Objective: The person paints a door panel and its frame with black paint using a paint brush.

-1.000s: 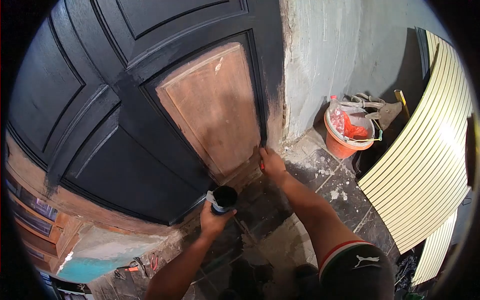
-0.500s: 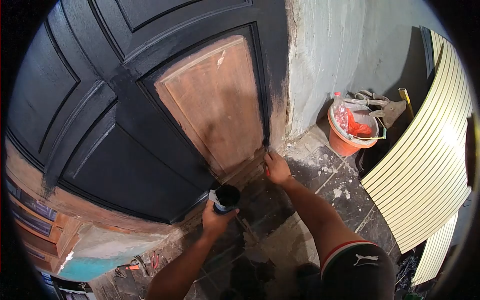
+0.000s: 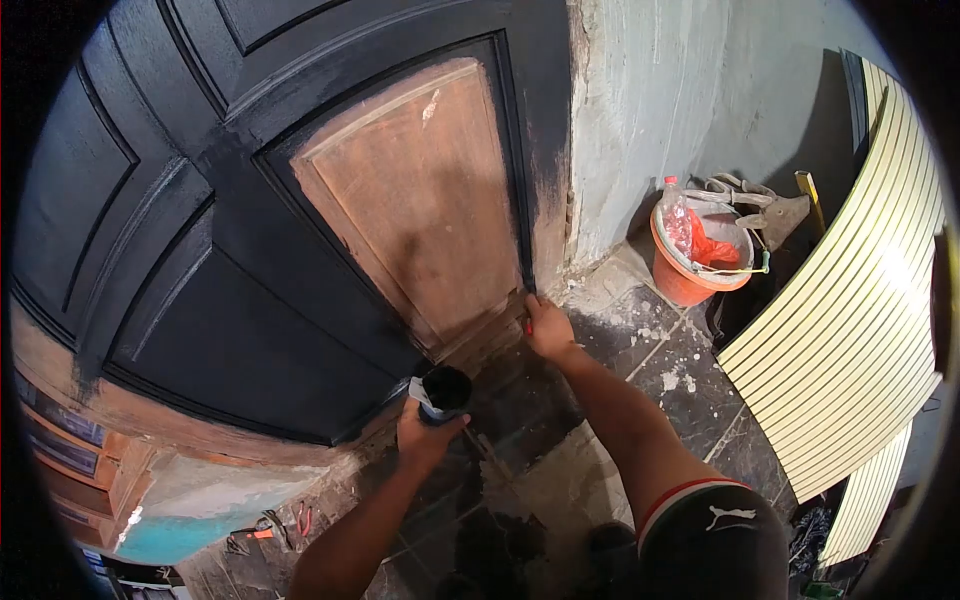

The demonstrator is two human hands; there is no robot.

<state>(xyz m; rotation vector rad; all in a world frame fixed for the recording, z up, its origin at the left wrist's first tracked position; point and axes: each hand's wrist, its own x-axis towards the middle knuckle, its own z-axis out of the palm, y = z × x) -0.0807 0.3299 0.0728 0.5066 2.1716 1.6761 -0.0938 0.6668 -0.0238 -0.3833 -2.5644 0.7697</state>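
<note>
My left hand [image 3: 424,442] is wrapped round a small can of black paint [image 3: 446,388], its dark inside facing up, just in front of the door's lower edge. With closed fingers, my right hand [image 3: 551,330] grips a paintbrush [image 3: 529,327]; only a bit of its red handle shows, and its tip is hard to make out. The brush is at the lower right corner of a bare brown wood panel [image 3: 420,200]. Around that panel, the door [image 3: 290,325] is coated black, with unpainted wood along its bottom and right edge.
An orange bucket [image 3: 688,285] with a plastic bottle and red plastic stands by the grey wall [image 3: 640,120]. Curved ribbed cream sheets [image 3: 840,320] lean at the right. Pliers [image 3: 304,518] and other tools lie on the floor at lower left. Pale splatter marks the dark tiles.
The whole view has shifted slightly, so the door sits a little further left and up. My right hand stays at the panel's lower right corner; both hands keep their grips.
</note>
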